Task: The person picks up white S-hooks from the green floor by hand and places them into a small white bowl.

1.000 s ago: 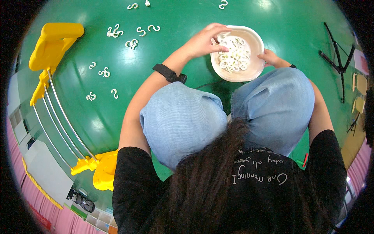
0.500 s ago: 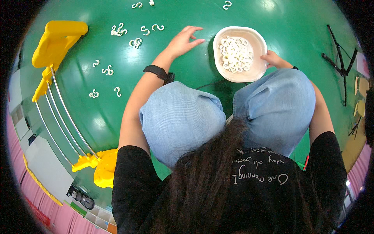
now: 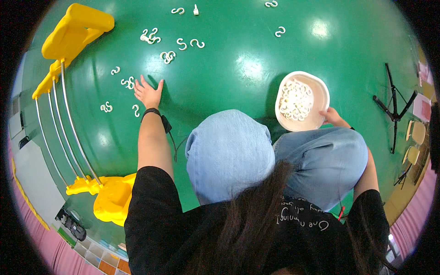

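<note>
My left hand [image 3: 149, 95] reaches out over the green floor with its fingers spread, holding nothing. Its fingertips are right beside a small cluster of white S-hooks [image 3: 128, 83]. A white plastic basin [image 3: 316, 91], tilted, is gripped at its right rim by my right hand [image 3: 335, 118]. Inside it lies a heap of white S-hooks [image 3: 296, 100]. Close to my left hand, a single S-hook [image 3: 135, 110] and another small group of S-hooks [image 3: 106, 107] lie on the floor.
More S-hooks [image 3: 151, 35] are scattered farther off, some in a clump [image 3: 167, 57]. A yellow plastic frame with metal bars [image 3: 75, 32] stands at the left. A black tripod-like stand [image 3: 394, 107] is at the right. My bent knees [image 3: 231, 151] are in front.
My left hand has moved left and nearer, from beside the basin to the hooks, and its fingers have spread. The basin, still in my right hand, now sits lower right in view and more tilted.
</note>
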A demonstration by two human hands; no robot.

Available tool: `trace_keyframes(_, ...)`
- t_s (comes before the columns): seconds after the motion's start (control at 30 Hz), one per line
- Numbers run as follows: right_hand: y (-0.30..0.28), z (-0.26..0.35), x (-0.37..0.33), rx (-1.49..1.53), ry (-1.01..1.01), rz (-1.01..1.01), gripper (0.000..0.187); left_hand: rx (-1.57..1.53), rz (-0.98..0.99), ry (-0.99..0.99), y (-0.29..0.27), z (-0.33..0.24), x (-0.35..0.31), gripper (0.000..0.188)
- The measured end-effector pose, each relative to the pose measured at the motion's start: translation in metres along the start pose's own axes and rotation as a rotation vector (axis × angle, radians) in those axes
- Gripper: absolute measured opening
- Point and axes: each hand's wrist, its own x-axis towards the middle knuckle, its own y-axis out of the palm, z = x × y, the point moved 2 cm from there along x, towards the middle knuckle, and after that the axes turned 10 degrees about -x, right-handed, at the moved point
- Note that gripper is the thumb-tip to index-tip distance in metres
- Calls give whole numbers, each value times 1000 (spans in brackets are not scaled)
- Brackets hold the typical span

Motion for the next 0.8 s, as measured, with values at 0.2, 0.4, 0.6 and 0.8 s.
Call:
trace_keyframes(0.2, 6, -30, -23, 195, 50, -11, 41, -161, 93, 213, 18, -76, 49, 96)
trace_keyframes(0.4, 6, -75, -41, 174, 64, -53, 43, -153, 192, 398, 62, -219, 27, 68)
trace_keyframes(0.6, 24, -78, -45, 209, 202, -117, 41, -397, 308, 798, 79, -253, -38, 48)
trace_keyframes(0.8, 7, -86, -30, 161, 152, -142, 41, -418, 411, 1100, 62, -234, -68, 45)
